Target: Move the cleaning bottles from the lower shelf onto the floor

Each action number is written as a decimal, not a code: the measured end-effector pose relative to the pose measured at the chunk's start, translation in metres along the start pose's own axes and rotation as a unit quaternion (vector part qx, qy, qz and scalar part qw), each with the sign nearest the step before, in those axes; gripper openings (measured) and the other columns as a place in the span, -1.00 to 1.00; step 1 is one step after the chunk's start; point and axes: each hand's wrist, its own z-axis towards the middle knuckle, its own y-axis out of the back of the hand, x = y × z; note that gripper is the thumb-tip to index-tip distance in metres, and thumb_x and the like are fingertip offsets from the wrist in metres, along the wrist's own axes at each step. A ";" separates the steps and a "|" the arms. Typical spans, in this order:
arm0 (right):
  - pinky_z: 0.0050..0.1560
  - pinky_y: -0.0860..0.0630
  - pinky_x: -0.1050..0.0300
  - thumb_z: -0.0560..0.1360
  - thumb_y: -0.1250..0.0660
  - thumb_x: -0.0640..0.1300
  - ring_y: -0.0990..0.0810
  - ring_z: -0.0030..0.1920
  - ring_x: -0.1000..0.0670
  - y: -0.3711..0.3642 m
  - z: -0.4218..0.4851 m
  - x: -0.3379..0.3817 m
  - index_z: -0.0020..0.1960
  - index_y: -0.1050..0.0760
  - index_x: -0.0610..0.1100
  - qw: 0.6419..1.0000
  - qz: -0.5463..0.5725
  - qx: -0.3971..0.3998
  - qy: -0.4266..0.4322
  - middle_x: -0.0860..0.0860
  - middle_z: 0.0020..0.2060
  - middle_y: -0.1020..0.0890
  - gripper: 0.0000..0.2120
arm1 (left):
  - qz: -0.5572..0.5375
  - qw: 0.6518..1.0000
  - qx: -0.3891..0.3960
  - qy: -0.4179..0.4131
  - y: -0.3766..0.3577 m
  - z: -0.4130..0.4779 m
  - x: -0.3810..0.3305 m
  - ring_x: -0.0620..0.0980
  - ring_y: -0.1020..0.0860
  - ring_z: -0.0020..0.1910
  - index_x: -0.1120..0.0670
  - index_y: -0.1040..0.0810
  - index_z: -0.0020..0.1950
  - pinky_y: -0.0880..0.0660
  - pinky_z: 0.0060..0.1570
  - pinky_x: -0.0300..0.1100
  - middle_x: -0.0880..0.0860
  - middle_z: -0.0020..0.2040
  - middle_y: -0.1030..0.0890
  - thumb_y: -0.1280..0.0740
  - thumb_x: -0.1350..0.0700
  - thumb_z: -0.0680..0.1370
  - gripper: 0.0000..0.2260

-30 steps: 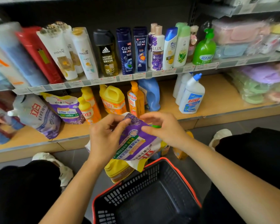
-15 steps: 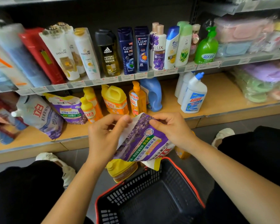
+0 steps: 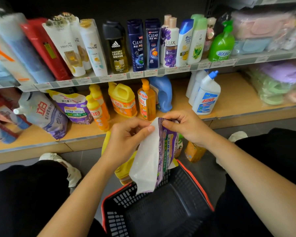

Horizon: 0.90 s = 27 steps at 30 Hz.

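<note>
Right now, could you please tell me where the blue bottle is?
Head view, centre: the blue bottle stands on the lower shelf, behind the orange pump bottle, left of the white bottles.

Orange bottles (image 3: pixel 146 101) upright on lower shelf (image 3: pixel 232 93), white bottle (image 3: pixel 206 94) rightward — small bottle (image 3: pixel 194 151), seemingly amber, on floor (image 3: pixel 205 170).

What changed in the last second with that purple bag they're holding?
The purple pouch was turned: its printed front showed before, now its white back faces the camera and it hangs upright by the basket. The left hand and right hand still pinch its top edge. The shelf bottles stayed put.
</note>
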 end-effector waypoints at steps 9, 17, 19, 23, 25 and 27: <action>0.16 -0.53 -0.35 0.58 -0.32 -0.33 -0.64 0.08 -0.33 -0.010 -0.001 -0.006 0.15 -0.62 -0.36 1.000 0.020 -0.002 0.019 -0.28 0.01 -0.69 -0.80 | -0.084 0.993 -0.025 0.078 -0.008 -0.004 -0.006 0.04 -0.54 -0.27 0.00 -0.67 -0.22 -0.47 -0.25 -0.15 0.19 -0.23 -0.64 -0.43 0.01 0.55 -0.84; 0.11 -0.59 -0.23 0.57 -0.36 -0.28 -0.69 0.04 -0.18 -0.014 -0.001 -0.004 0.13 -0.67 -0.26 0.999 0.006 0.012 0.029 -0.14 -0.02 -0.73 -0.82 | -0.068 0.996 -0.032 0.041 -0.007 -0.006 -0.009 0.16 -0.48 -0.35 0.07 -0.67 -0.14 -0.41 -0.33 -0.05 0.24 -0.29 -0.61 -0.46 -0.02 0.48 -0.84; 0.10 -0.59 -0.17 0.56 -0.36 -0.31 -0.70 0.03 -0.14 -0.014 -0.002 -0.004 0.12 -0.67 -0.24 0.999 -0.002 0.014 0.035 -0.12 -0.03 -0.73 -0.82 | -0.080 0.995 -0.022 0.053 -0.009 -0.007 -0.008 0.03 -0.51 -0.34 0.05 -0.65 -0.14 -0.44 -0.33 -0.20 0.14 -0.31 -0.61 -0.54 -0.02 0.46 -0.83; 0.05 -0.59 -0.10 0.54 -0.38 -0.31 -0.70 -0.01 -0.09 -0.017 -0.003 -0.004 0.08 -0.68 -0.16 1.000 0.001 0.008 0.028 -0.11 -0.07 -0.74 -0.83 | -0.068 0.996 -0.020 0.054 -0.012 -0.006 -0.004 0.00 -0.53 -0.28 0.01 -0.65 -0.13 -0.46 -0.26 -0.18 0.14 -0.24 -0.65 -0.60 -0.01 0.37 -0.79; 0.02 -0.60 -0.07 0.54 -0.38 -0.32 -0.70 -0.04 -0.05 -0.017 -0.003 -0.004 0.07 -0.68 -0.17 1.000 0.005 0.006 0.024 -0.12 -0.09 -0.74 -0.83 | -0.065 0.996 -0.002 0.056 -0.011 -0.005 -0.003 -0.09 -0.53 -0.27 0.02 -0.64 -0.11 -0.46 -0.27 -0.28 0.02 -0.25 -0.64 -0.61 0.05 0.37 -0.79; 0.00 -0.61 -0.02 0.54 -0.38 -0.32 -0.71 -0.03 -0.07 -0.017 -0.003 -0.005 0.07 -0.69 -0.20 1.000 0.003 0.008 0.023 -0.10 -0.09 -0.74 -0.84 | -0.064 0.996 0.019 0.060 -0.008 -0.005 0.000 -0.09 -0.55 -0.25 0.03 -0.63 -0.07 -0.48 -0.26 -0.29 -0.02 -0.21 -0.64 -0.61 0.10 0.37 -0.78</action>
